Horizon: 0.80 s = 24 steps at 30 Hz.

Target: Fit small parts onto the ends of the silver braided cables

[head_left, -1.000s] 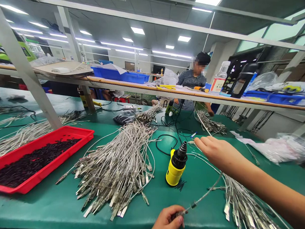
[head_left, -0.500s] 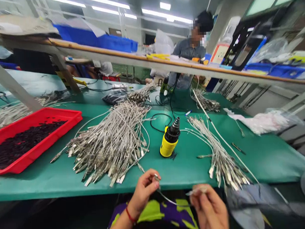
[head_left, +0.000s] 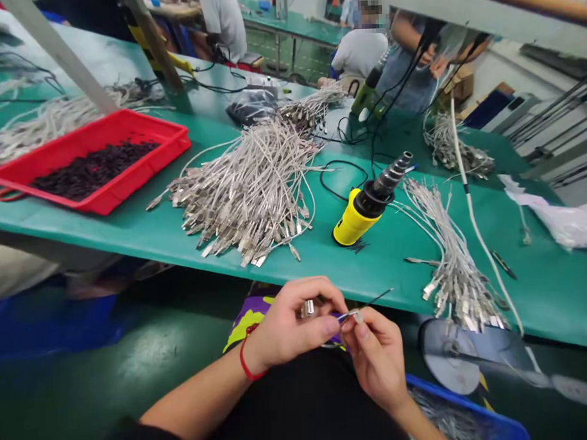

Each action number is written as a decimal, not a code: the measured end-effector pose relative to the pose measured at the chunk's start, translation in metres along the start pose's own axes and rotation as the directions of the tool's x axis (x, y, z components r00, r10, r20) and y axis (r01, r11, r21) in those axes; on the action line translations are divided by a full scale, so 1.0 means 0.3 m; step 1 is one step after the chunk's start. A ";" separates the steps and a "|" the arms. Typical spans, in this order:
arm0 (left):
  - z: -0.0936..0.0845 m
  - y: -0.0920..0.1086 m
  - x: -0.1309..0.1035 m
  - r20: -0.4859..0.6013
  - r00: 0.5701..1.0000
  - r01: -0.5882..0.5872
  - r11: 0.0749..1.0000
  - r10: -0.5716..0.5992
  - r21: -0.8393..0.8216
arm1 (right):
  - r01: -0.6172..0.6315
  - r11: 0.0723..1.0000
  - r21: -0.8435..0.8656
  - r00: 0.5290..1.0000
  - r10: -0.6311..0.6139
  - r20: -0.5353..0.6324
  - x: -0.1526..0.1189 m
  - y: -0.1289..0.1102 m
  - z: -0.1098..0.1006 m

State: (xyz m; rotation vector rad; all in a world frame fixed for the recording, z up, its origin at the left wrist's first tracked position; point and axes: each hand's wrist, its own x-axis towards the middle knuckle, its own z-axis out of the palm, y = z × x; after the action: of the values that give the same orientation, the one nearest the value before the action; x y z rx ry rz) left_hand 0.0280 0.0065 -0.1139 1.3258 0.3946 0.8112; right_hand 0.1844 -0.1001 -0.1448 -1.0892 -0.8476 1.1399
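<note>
Both hands meet above my lap, just off the table's front edge. My left hand (head_left: 302, 325), a red string at its wrist, is closed around a short USB cable, whose metal plug (head_left: 307, 307) shows between the fingers. My right hand (head_left: 378, 355) pinches the cable's other end near a small pale piece (head_left: 358, 316). A thin dark strand (head_left: 380, 296) sticks out past the right fingertips; I cannot tell what it belongs to. Ahead on the green table (head_left: 285, 262) lies a big heap of USB cables (head_left: 254, 183), beside a yellow heat gun (head_left: 358, 214) with its nozzle tilted up.
A red tray (head_left: 114, 200) of small black pieces sits at the left. A smaller cable bundle (head_left: 449, 253) and a plastic bag (head_left: 567, 217) lie at the right. Below the right edge stands a blue bin (head_left: 515, 430) of cables. Other people work beyond the table.
My view has tipped down and turned, so the table appears higher. My hands, apart before, are now together, and the cable end is pinched between them.
</note>
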 end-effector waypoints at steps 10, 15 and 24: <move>0.025 0.041 0.024 0.027 0.999 -0.045 0.990 0.042 0.131 | 0.064 0.966 -0.249 0.985 -0.102 -0.140 -0.014 0.014 -0.031; 0.026 0.046 0.025 -0.019 0.999 -0.030 0.990 0.033 0.141 | 0.187 0.927 -0.326 0.972 -0.222 -0.073 0.009 0.005 -0.031; 0.016 0.038 0.020 -0.070 0.992 -0.097 0.982 0.109 0.164 | 0.436 0.761 -0.480 0.891 -0.441 0.109 0.032 -0.033 -0.045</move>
State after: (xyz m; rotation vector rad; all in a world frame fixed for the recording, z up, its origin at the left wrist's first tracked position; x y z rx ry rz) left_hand 0.0320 0.0078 -0.1008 1.4765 0.4637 0.9358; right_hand 0.2019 -0.0943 -0.1391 -1.2151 -1.3554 0.5218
